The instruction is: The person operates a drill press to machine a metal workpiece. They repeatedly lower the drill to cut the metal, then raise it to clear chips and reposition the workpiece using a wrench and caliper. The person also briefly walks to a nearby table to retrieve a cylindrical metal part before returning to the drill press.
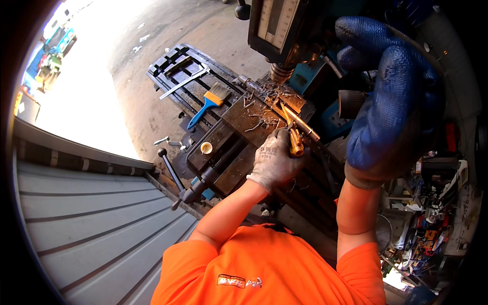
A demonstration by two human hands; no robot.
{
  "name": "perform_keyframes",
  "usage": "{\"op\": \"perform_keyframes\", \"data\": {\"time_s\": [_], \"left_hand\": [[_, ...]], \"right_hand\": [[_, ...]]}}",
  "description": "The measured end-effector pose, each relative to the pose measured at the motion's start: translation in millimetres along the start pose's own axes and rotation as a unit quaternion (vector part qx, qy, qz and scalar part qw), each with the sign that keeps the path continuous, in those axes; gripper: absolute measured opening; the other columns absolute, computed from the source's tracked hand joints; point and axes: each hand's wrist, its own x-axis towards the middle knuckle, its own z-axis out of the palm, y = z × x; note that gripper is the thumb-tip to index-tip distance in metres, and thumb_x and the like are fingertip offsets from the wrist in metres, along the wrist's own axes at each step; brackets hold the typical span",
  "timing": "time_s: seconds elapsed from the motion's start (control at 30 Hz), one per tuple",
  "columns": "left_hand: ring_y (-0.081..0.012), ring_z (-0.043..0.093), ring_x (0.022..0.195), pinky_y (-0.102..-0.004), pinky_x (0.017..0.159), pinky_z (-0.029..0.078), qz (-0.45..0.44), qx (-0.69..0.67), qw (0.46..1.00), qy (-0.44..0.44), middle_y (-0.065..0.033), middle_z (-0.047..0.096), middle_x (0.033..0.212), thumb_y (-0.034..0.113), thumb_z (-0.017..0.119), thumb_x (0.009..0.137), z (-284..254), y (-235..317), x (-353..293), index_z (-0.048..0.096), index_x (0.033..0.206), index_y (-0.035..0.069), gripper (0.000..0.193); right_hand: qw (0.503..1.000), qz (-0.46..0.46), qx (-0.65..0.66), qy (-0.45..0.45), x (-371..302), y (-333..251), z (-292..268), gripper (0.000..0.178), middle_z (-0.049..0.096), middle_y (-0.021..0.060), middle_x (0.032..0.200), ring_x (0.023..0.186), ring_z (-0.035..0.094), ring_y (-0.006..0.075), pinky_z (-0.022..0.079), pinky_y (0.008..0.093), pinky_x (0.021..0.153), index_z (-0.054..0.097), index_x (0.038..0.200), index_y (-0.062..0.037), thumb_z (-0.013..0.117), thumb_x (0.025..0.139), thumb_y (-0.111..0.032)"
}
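Note:
My left hand point(274, 160), in a grey-white glove, is closed around the yellow-orange handle of a tool point(295, 142) over the machine table. The tool's working end lies among metal shavings point(267, 119), so its kind is unclear. Just right of it runs a round metal bar point(304, 124). My right hand point(394, 107), in a blue-coated glove, is raised close to the camera beside the machine head point(277, 30). Its fingers are bent inward, and whatever they grip is hidden. A dark ridged cylinder point(351, 103) shows next to that glove.
On the slotted machine table point(152, 71) lie a blue-handled paintbrush point(208, 104) and a steel caliper point(184, 83). A small cup point(206, 148) sits nearer, above a crank handle point(173, 173). Grey ribbed panelling point(101, 213) stands left; cluttered tools point(427, 229) fill the lower right.

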Motion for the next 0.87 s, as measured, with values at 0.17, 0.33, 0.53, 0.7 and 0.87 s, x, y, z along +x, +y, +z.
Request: {"op": "perform_keyframes", "data": {"time_s": [0.17, 0.33, 0.53, 0.7, 0.87], "left_hand": [[-0.0374, 0.058, 0.12, -0.0457, 0.097, 0.05, 0.06, -0.084, 0.995, -0.004, -0.0187, 0.057, 0.133, 0.037, 0.079, 0.073, -6.4, 4.4, -35.6, 0.056, 0.128, 0.005, 0.068], [-0.035, 0.063, 0.111, -0.0433, 0.091, 0.053, 0.081, -0.099, 0.991, 0.023, -0.0168, 0.059, 0.129, 0.035, 0.085, 0.072, -2.2, -4.8, -61.9, 0.058, 0.124, 0.005, 0.066], [-0.0337, 0.067, 0.1, -0.0417, 0.085, 0.054, 0.07, -0.134, 0.979, 0.135, -0.0183, 0.064, 0.113, 0.023, 0.084, 0.073, -17.5, -0.6, -87.6, 0.059, 0.121, 0.003, 0.058], [-0.0227, 0.062, 0.102, -0.039, 0.086, 0.049, 0.045, -0.142, 0.978, 0.144, -0.0106, 0.064, 0.118, 0.019, 0.081, 0.08, -8.7, -81.3, -125.0, 0.057, 0.13, 0.006, 0.057], [-0.0244, 0.063, 0.1, -0.0431, 0.085, 0.052, 0.041, 0.001, 0.962, 0.269, -0.0126, 0.068, 0.111, 0.065, 0.063, 0.089, -48.4, -107.4, -199.3, 0.064, 0.119, -0.001, 0.073]], "right_hand": [[0.991, 0.104, 0.029, -0.084, 0.7, -16.0, -15.7, 0.034, 0.073, 0.0122, 0.098, 0.083, 0.068, 0.015, 0.053, 0.0245, 0.078, 0.069, 0.113, 0.0053, 0.047, 0.104, -0.02], [0.978, 0.077, 0.178, -0.074, -4.0, 3.1, -16.5, 0.033, 0.071, 0.0145, 0.092, 0.086, 0.067, 0.0256, 0.051, 0.0368, 0.086, 0.069, 0.108, 0.0053, 0.054, 0.097, -0.023], [0.983, 0.036, 0.165, -0.075, -20.9, 10.6, -6.5, 0.028, 0.066, 0.0131, 0.085, 0.085, 0.06, 0.0271, 0.045, 0.0422, 0.086, 0.069, 0.094, 0.0021, 0.054, 0.092, -0.022], [0.991, -0.011, 0.115, -0.063, -15.6, -8.7, -14.7, 0.026, 0.062, 0.0119, 0.079, 0.083, 0.055, 0.0283, 0.039, 0.0467, 0.085, 0.069, 0.082, -0.0005, 0.054, 0.088, -0.021], [0.991, -0.028, 0.124, -0.034, 1.1, -11.8, 25.7, 0.026, 0.059, 0.0107, 0.073, 0.082, 0.049, 0.0295, 0.034, 0.0512, 0.084, 0.069, 0.07, -0.0032, 0.054, 0.083, -0.02]]}}
